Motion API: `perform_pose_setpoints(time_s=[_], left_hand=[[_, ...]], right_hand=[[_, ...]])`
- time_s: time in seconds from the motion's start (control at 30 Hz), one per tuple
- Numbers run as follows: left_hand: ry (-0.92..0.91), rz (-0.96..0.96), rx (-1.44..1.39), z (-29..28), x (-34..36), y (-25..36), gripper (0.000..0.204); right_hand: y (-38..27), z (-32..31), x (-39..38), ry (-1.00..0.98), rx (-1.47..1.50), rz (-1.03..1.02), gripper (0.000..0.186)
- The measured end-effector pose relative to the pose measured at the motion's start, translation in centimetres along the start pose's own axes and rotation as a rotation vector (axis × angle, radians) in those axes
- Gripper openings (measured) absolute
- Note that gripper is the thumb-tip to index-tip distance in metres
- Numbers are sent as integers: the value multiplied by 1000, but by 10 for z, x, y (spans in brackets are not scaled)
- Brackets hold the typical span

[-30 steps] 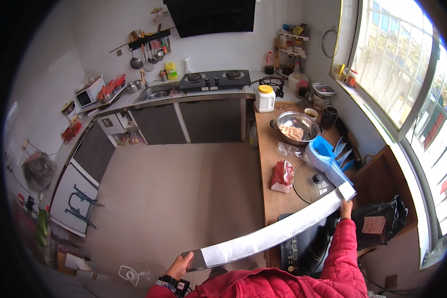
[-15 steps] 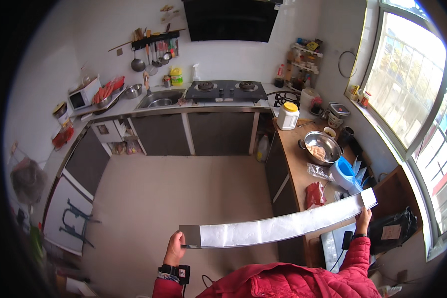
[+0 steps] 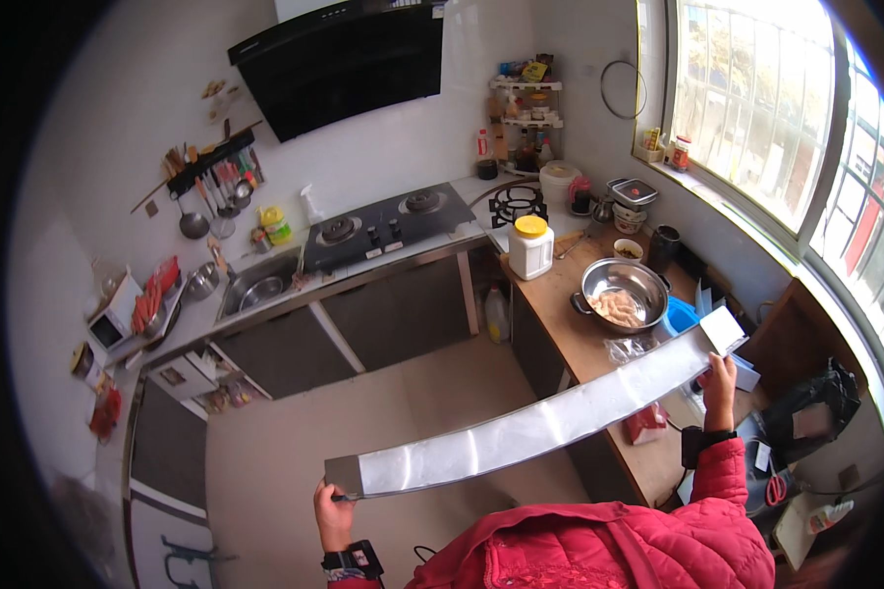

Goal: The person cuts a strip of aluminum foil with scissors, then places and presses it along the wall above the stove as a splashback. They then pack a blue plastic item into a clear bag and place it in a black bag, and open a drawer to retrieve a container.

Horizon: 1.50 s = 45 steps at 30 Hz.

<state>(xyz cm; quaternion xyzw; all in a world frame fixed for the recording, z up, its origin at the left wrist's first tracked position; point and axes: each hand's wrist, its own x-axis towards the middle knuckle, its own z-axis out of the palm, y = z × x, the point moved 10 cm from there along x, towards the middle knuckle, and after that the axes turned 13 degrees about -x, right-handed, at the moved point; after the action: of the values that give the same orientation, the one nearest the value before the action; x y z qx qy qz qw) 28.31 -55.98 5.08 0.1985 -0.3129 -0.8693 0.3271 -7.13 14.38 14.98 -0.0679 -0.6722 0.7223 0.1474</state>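
While your left hand (image 3: 333, 514) and right hand (image 3: 720, 391) pinch that long, flat white strip (image 3: 521, 434) by its ends, just keep it level over the brown wooden counter's (image 3: 557, 288) edge.

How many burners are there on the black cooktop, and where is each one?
2: the left burner is on the cooktop's sink side, the right burner toward the corner shelf. Neither is hidden.

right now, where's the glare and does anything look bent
Head view: the window is partly washed out to white; bright streaks cross the long pale panel in the head view; its edges bow there, likely fisheye distortion; the head view's lower left looks dim and soft.
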Motion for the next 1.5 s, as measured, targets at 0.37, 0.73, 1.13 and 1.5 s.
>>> perform_pose_setpoints(time_s=[0.37,0.73,1.13,1.5], left_hand=[[32,230,6,-33,135,102,16],[-101,242,-69,-3,369,186,28],[-201,253,-168,115,615,167,25],[-183,365,-132,130,780,213,18]], right_hand=[[50,274,74,-211,28,71,21],[-4,459,97,-93,109,-30,10],[-16,581,263,-109,234,-194,15],[11,832,416,-278,281,-75,27]])
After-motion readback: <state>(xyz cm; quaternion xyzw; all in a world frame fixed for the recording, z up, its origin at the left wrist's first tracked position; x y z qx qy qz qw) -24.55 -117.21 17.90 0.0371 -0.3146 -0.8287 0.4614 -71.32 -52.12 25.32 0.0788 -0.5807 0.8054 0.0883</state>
